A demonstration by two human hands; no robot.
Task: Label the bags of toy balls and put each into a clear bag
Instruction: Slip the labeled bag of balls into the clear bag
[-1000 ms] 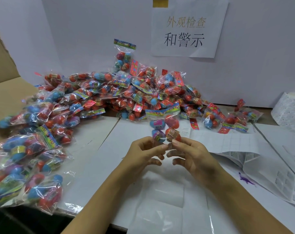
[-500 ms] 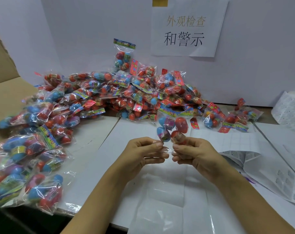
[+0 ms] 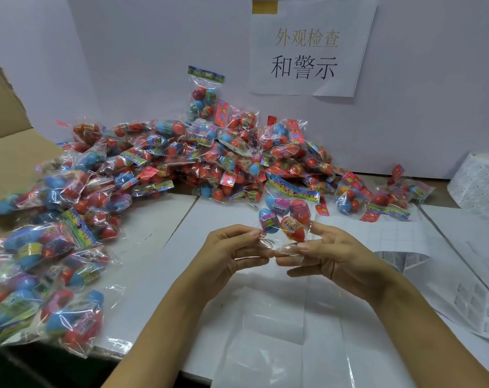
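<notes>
The bench (image 3: 165, 256) carried everything, white sheets covering most of it. Behind the grip and spreading away to its left lay the big heap of ball bags (image 3: 181, 163), one packet propped upright against the back wall under a paper sign (image 3: 310, 46) with printed characters. Nearer, to the left of the grip, more filled bags (image 3: 39, 278) crowded the bench edge beside a cardboard flap (image 3: 8, 135). Below the grip lay flat clear bags (image 3: 279, 340). To the right of the grip lay label sheets (image 3: 400, 233), and further right a label roll (image 3: 478, 186) stood by the wall. Between the two hands, raised above the bench, was the held bag of balls (image 3: 286, 217), its printed header upward, blue and red balls inside. The left hand (image 3: 232, 253) pinched its lower left corner between thumb and fingers; the right hand (image 3: 330, 253) pinched the lower right corner, its other fingers loosely spread. Nothing blocked the space just around the grip
</notes>
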